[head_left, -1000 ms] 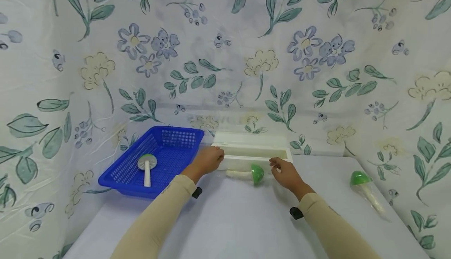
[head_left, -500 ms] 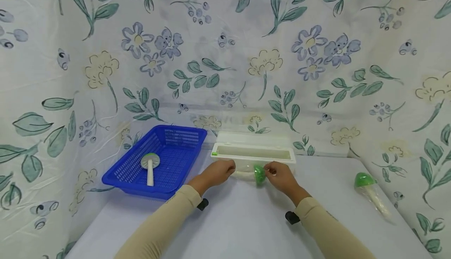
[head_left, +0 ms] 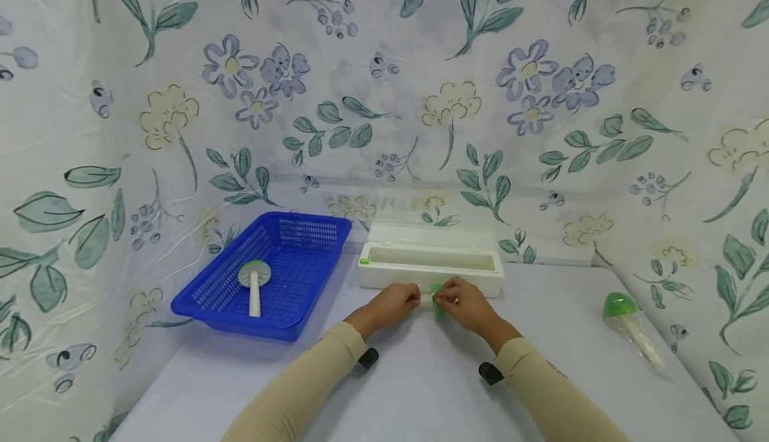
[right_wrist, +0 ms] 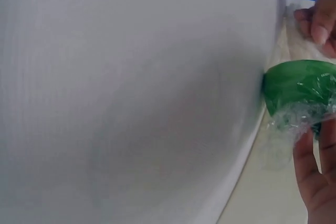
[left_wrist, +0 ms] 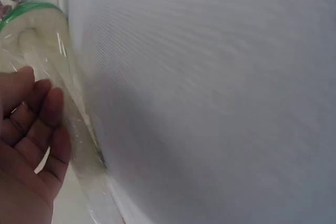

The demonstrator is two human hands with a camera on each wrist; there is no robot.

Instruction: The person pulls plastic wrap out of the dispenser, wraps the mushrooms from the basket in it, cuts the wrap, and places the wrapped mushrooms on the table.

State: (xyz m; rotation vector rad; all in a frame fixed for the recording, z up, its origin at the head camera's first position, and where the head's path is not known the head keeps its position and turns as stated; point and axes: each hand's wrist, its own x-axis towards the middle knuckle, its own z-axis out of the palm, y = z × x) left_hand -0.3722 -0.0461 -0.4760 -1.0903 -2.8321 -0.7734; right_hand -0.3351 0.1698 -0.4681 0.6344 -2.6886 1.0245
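Observation:
A mushroom-shaped object with a green cap (right_wrist: 296, 81) and a pale stem (left_wrist: 77, 135) lies sideways on the table, in clear plastic wrap (right_wrist: 289, 119). My left hand (head_left: 393, 302) is at the stem, its thumb and curled fingers pinching the wrap there. At the cap end, my right hand (head_left: 471, 303) pinches the wrap with its fingertips. Between them, the hands hide much of the object in the head view. Just behind stands a long white box (head_left: 429, 276) with its lid (head_left: 429, 234) raised and a small green tab at its left corner.
On the left is a blue perforated basket (head_left: 294, 322) with an unwrapped green-and-white mushroom-shaped piece (head_left: 255, 285) inside. A wrapped mushroom-shaped piece (head_left: 635, 334) lies near the right edge of the white table (head_left: 420, 388). Behind the table hangs a floral cloth (head_left: 384, 128).
Both hands have left the front edge of the white box and come down to the wrapped mushroom-shaped object. The left hand has moved right along the stem, the right hand left onto the cap.

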